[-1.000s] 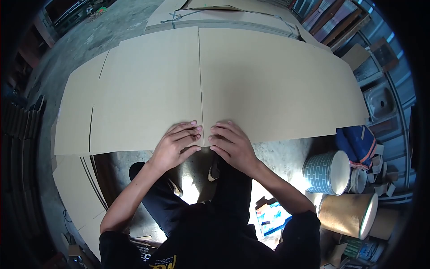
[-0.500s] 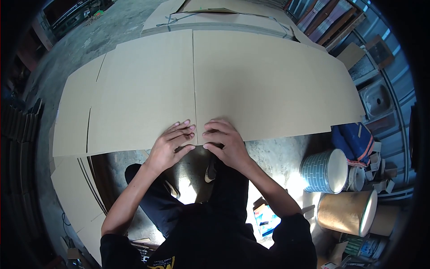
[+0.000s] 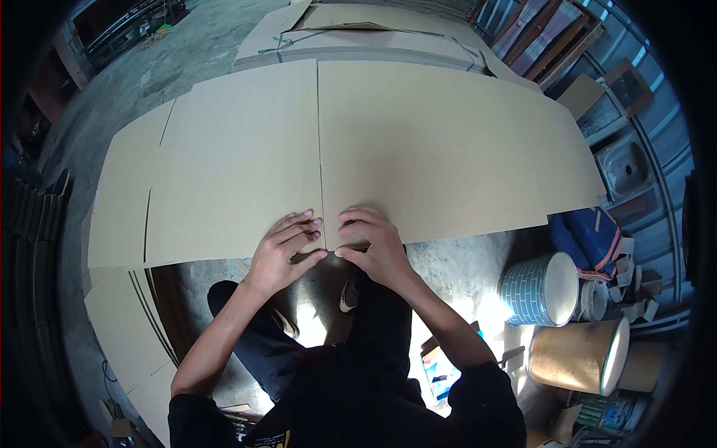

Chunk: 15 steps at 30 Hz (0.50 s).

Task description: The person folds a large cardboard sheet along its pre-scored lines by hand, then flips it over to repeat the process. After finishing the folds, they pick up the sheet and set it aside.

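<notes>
A wide brown cardboard sheet (image 3: 448,149) lies flat in front of me, and a dark straight line runs across it from the far edge to the near edge. Just left of that line, my left hand (image 3: 284,250) pinches the near edge, fingers on top and thumb at the rim. My right hand (image 3: 376,243) grips the same edge right of the line, its fingers curled over the surface and the thumb pointing toward the other thumb. The two thumb tips are close together. Short slits cut into the sheet's left part.
Behind the sheet lies a strapped cardboard stack (image 3: 373,43). More cardboard (image 3: 123,321) sits at the lower left. On the right stand a blue brick-patterned drum (image 3: 523,293), a gold drum (image 3: 567,357) and a blue bag (image 3: 586,239). A metal sink (image 3: 626,166) is by the wall.
The sheet's far and near edges and both hands appear slightly lower in view. The hands keep their grip on either side of the line, with the right fingers a little more curled.
</notes>
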Motion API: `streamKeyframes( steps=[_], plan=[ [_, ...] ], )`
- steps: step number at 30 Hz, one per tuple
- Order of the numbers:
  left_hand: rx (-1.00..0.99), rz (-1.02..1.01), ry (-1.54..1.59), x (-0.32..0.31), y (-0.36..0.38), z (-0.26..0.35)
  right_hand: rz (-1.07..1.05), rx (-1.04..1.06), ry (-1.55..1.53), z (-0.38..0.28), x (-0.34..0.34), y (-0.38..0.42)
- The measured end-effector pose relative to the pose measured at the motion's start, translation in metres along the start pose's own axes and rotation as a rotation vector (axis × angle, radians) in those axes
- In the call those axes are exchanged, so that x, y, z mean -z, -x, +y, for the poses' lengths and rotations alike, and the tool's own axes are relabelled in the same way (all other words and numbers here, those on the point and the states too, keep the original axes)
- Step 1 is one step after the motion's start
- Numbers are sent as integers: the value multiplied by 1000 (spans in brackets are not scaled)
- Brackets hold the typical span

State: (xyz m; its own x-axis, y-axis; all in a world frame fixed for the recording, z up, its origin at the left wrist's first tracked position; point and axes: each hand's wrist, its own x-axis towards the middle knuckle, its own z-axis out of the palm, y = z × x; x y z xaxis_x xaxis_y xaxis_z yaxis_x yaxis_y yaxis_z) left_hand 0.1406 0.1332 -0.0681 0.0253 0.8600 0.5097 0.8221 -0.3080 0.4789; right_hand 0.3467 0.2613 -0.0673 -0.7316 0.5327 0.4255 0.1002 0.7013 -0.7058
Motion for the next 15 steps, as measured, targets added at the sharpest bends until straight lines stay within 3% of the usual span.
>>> streamKeyframes(
  steps=[15],
  plan=[
    [30,58,-83,-5,-6,9,-9,5,-33,1,1,-1]
  ],
)
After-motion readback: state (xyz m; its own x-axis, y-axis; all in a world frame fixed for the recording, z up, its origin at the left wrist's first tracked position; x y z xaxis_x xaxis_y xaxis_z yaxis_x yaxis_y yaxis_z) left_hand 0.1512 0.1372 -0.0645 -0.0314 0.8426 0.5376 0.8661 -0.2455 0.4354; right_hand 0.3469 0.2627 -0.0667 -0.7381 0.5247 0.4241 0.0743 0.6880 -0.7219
